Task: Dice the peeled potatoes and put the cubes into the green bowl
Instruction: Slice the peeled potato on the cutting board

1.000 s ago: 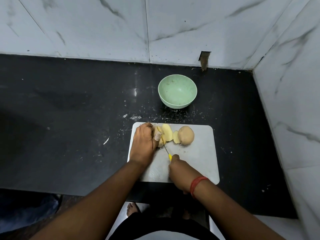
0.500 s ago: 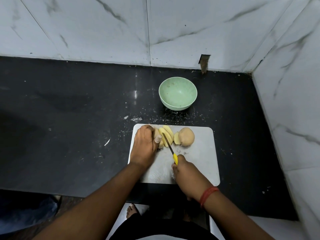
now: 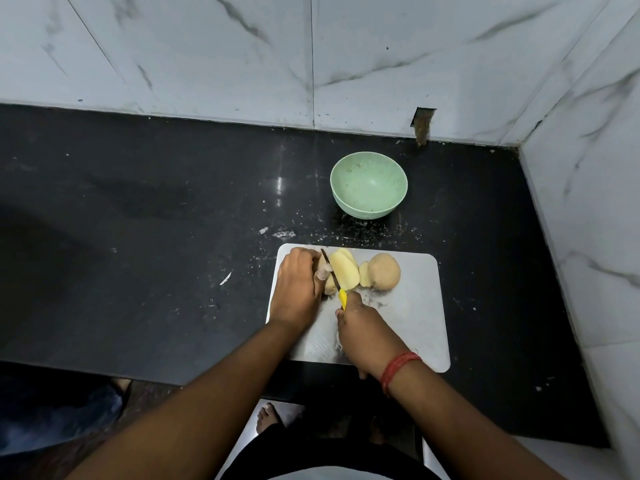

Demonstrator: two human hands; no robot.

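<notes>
On a grey cutting board (image 3: pixel 412 327) lie pale yellow potato slices (image 3: pixel 344 273) and a rounded potato piece (image 3: pixel 383 271) to their right. My left hand (image 3: pixel 298 285) holds the remaining potato piece (image 3: pixel 328 284) at the board's far left corner. My right hand (image 3: pixel 363 327) grips a knife with a yellow handle (image 3: pixel 342 298); its blade (image 3: pixel 327 263) runs between the held piece and the slices. The green bowl (image 3: pixel 369 188) stands empty beyond the board.
The black countertop (image 3: pixel 138 254) carries small white scraps near the board. Marble walls (image 3: pixel 588 202) close the back and the right side. My bare feet show below the counter's front edge.
The knife has moved forward and left, from the near side of the slices to a line between the held piece and the slices. The left hand has kept its hold.
</notes>
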